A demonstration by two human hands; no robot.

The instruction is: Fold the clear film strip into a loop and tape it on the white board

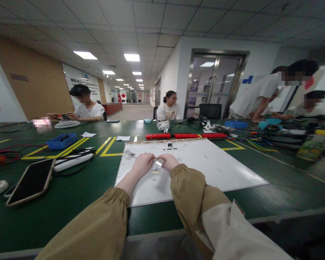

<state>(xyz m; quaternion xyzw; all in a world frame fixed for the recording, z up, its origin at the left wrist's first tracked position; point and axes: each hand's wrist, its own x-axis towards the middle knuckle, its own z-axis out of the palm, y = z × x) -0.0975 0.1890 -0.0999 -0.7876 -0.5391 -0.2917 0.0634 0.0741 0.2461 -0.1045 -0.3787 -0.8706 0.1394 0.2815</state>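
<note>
A large white panel (195,173) lies flat under both of my hands. Between my fingers is a small shiny silvery strip (159,164), which looks like foil or tape. My left hand (144,162) is closed, its fingertips at the strip's left side. From the right, my right hand (169,161) pinches the same strip, with its fingers curled. A second silvery piece (129,153) sticks up left of my left hand. Just below the strip, a small yellowish piece (155,172) and a round white bump (153,178) show on the panel.
Red strips (186,135) line the panel's far edge. On the left are a phone (31,180), a white cabled device (74,160) and a blue tray (61,141). A bottle (312,144) and wires (260,144) occupy the right. Several people are around the green table (97,191).
</note>
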